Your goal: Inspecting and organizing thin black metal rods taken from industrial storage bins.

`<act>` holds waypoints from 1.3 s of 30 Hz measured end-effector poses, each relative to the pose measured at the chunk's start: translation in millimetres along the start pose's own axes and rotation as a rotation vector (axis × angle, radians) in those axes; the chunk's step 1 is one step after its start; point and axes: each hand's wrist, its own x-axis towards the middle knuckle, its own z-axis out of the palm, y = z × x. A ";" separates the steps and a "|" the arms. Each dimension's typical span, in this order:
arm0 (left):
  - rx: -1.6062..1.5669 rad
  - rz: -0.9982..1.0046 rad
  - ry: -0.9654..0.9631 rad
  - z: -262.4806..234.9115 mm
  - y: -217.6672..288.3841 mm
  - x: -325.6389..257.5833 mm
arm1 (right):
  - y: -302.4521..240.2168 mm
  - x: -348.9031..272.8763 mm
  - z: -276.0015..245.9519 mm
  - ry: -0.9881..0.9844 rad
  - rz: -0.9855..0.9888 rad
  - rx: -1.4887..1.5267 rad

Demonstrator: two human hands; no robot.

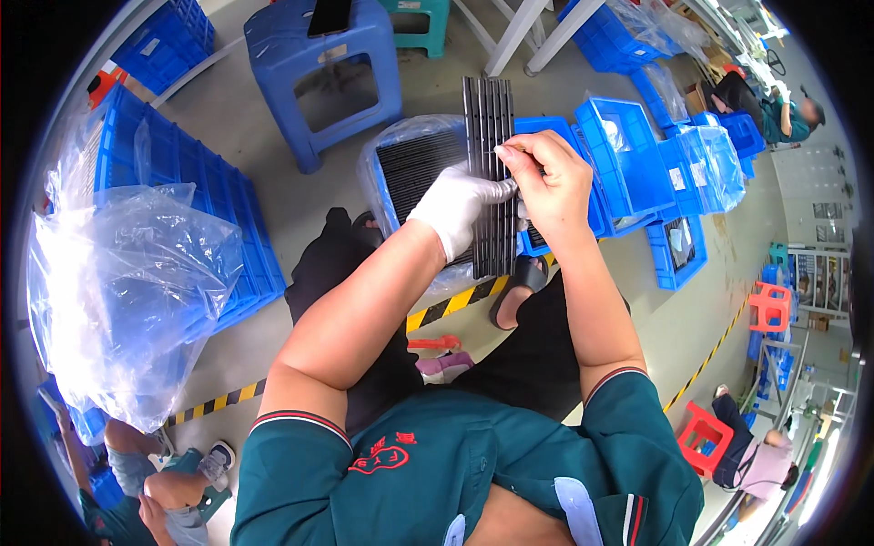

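Observation:
My left hand, in a white glove, is wrapped round a bundle of long, thin black strips with small evenly spaced marks along them. The strips stand side by side, pointing away from me. My right hand is bare, its thumb and fingers closed in a pinch at the right side of the bundle, above the gloved thumb. Whatever lies in that pinch is too small or hidden to make out. Beneath my hands a plastic-lined blue crate holds rows of similar black strips.
A blue stool with a dark phone stands ahead. Stacked blue crates with clear plastic sheeting rise on my left. Blue bins cluster at right. Other people sit at lower left and on the right; red stools stand right.

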 end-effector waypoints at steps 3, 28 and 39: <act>0.068 0.055 0.042 -7.8 -5.6 5.8 | -3.7 0.6 0.7 -0.022 0.005 -0.031; 0.104 0.059 0.036 -5.1 -6.7 2.9 | -11.1 4.2 0.6 -0.023 -0.179 -0.137; 0.066 0.034 0.027 -4.6 -6.7 0.9 | -7.7 -1.8 4.0 -0.017 -0.180 -0.152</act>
